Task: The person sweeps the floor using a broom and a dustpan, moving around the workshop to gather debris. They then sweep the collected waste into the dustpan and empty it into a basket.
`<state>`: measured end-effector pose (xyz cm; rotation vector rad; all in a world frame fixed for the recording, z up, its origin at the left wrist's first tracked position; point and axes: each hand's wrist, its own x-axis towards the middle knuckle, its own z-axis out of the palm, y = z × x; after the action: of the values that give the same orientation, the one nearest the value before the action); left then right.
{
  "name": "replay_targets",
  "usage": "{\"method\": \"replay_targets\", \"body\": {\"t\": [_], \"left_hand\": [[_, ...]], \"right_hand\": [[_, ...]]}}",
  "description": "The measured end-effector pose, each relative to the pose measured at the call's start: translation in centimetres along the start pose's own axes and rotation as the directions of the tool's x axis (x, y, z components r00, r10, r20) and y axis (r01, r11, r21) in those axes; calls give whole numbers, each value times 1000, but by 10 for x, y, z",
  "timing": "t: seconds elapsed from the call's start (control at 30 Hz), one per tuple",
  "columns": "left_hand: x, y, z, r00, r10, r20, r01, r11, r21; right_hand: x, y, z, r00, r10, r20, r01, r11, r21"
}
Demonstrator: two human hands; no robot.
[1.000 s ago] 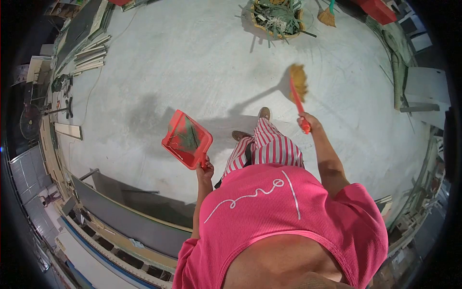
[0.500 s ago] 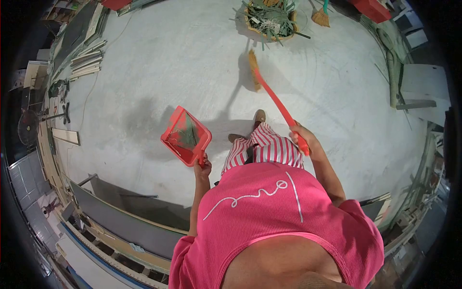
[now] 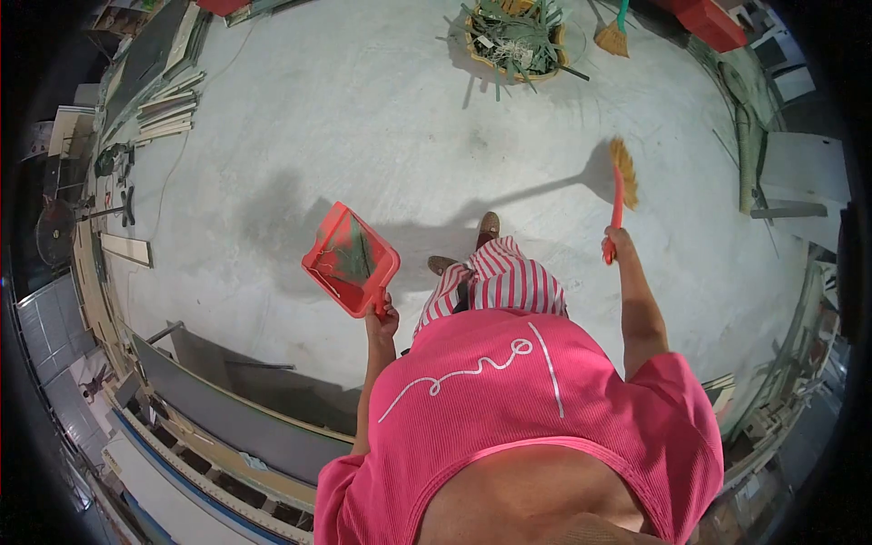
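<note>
1. Left hand [image 3: 383, 320]: fingers closed round the handle of the dustpan [image 3: 352, 263], green scraps inside.
2. Right hand [image 3: 617, 243]: fingers grip the brush [image 3: 624, 177], right of the feet.
3. Basket [image 3: 516, 44]: far, on the floor [image 3: 363, 118].

Red dustpan [image 3: 381, 263] and red-handled brush [image 3: 619, 195], either side of striped trousers [image 3: 520, 283].
Dustpan left of trousers, set at an angle, green scraps inside; brush right of trousers, yellow-tan bristles at far end, facing away from trousers.
</note>
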<state>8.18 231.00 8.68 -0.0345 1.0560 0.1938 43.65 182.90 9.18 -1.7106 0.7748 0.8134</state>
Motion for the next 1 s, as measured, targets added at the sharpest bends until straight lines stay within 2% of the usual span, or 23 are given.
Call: {"method": "replay_targets", "body": {"t": [0.1, 0.17, 0.27, 0.33, 0.4, 0.47, 0.53, 0.6, 0.67, 0.73, 0.77, 0.9, 0.97, 1.0], "left_hand": [[-7, -7, 4, 1000, 15, 2, -15, 999, 38], [-13, -14, 8, 996, 15, -92, -18, 1000, -25], [-18, -23, 13, 994, 31, -106, -37, 998, -58], [-19, -29, 16, 994, 40, -98, -49, 995, -86], [-19, -33, 20, 995, 43, -88, -52, 992, -113], [-20, -37, 26, 995, 71, -73, -79, 991, -105], [-18, -40, 26, 994, 86, -64, -93, 989, -117], [-16, -44, 24, 994, 94, -55, -100, 987, -124], [-12, -48, 22, 993, 98, -63, -105, 985, -137], [-7, -53, 22, 995, 85, -52, -92, 984, -155], [-5, -56, 21, 996, 76, -43, -83, 982, -169], [11, -65, 21, 996, 31, -87, -45, 985, -165], [19, -63, 20, 996, 17, -85, -29, 989, -146], [20, -64, 23, 997, 13, -82, -24, 989, -143]], "right_hand": [[59, -25, 2, 997, 79, 24, -80, 997, 16], [60, -61, 28, 993, 112, 38, -114, 991, 71], [75, -90, 81, 989, 140, 48, -143, 988, 66], [77, -105, 130, 958, 98, 270, -54, 984, -167], [81, -118, 170, 963, 50, 266, 67, 908, -413], [97, -122, 203, 963, -47, 267, 179, 849, -497], [76, -151, 219, 951, -15, 309, 185, 828, -530], [67, -167, 225, 932, 35, 360, 177, 824, -538], [69, -170, 221, 938, 10, 346, 207, 786, -582], [68, -170, 202, 913, 27, 408, 280, 686, -672], [75, -161, 194, 920, -37, 391, 329, 614, -717], [27, -157, 158, 917, -69, 393, 367, 532, -763], [1, -159, 145, 906, 74, 416, 335, 475, -814], [-7, -157, 136, 909, 71, 412, 331, 478, -814]]}}
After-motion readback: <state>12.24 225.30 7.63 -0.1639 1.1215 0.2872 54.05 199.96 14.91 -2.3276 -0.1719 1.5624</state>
